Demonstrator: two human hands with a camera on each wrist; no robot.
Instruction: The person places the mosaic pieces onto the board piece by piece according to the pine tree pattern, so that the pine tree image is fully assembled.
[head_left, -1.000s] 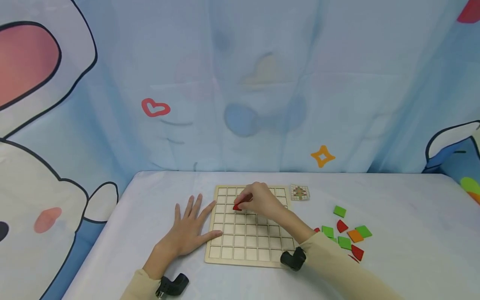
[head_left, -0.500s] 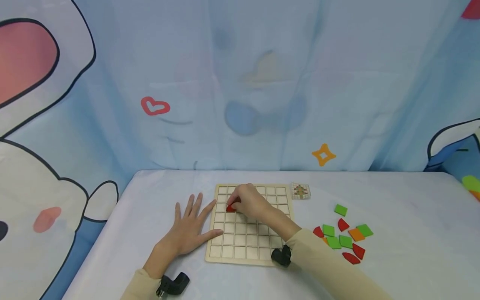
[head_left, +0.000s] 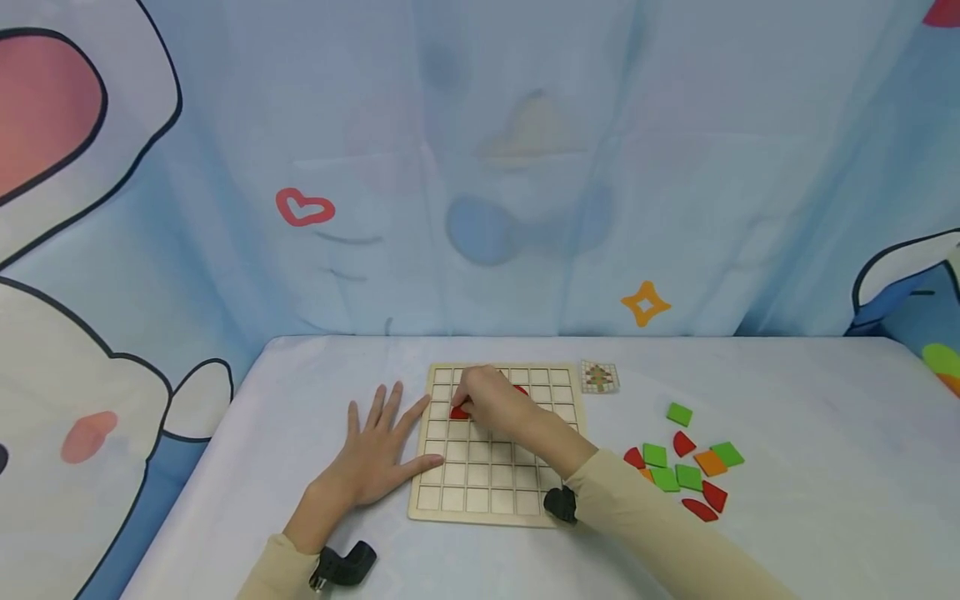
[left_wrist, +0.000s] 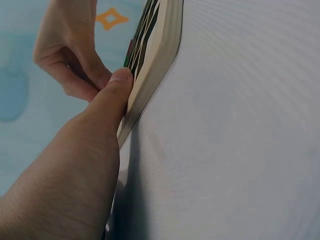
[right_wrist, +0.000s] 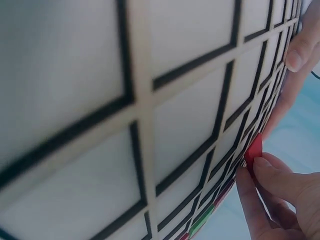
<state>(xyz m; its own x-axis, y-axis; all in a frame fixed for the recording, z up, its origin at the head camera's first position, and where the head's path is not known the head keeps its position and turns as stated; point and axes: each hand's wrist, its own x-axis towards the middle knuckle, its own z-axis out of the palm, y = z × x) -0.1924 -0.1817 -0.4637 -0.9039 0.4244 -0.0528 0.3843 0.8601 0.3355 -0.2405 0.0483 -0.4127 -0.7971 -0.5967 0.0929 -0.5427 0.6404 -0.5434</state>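
Note:
In the head view, a wooden grid board (head_left: 477,498) with square cells lies on the table. My right hand (head_left: 497,404) reaches over its upper left part. Its thumb and fingers pinch a red tile (head_left: 459,412) with a curved edge. In the right wrist view this red tile (right_wrist: 254,152) stands tilted at the grid. Another red tile (head_left: 521,389) shows on the board beside the hand, and a green tile (right_wrist: 202,220) sits in the grid in the right wrist view. My left hand (head_left: 372,454) lies with fingers spread at the board's left side, its thumb on the edge.
Several loose green, red and orange tiles, such as a green tile (head_left: 679,414) and an orange tile (head_left: 710,463), lie right of the board. A small pattern card (head_left: 599,377) is by its upper right corner. A blue printed curtain (head_left: 375,275) hangs behind the table.
My right hand has moved a little left across the board with the red tile and lowered it towards a cell near the left side. My left hand has stayed in place.

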